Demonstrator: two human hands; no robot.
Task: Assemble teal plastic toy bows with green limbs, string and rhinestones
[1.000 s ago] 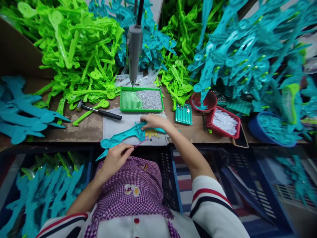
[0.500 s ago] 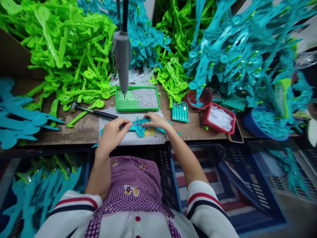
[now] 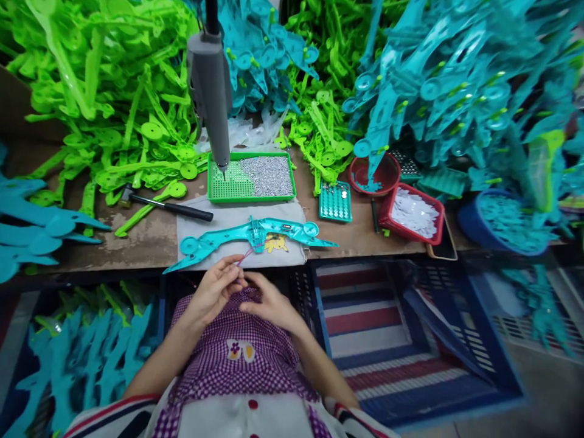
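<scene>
A teal plastic toy-bow part lies across a light cloth at the bench's front edge. A thin pink string runs from its middle down to my left hand, whose fingers are pinched around it. My right hand is just to the right, thumb and forefinger apart, with nothing visible in it. Both hands are above the apron, off the bow part. Over a green tray of small silver screws hangs a grey electric screwdriver, which neither hand touches.
A hammer lies left of the cloth. To the right stand a small teal tray, a red bowl, a red tub of white pieces and a blue basin. Green parts and teal parts are heaped behind.
Both hands have let go of the bow part and drawn back toward my body. My left hand has pulled the string out toward me. The bow part stays on the cloth.
</scene>
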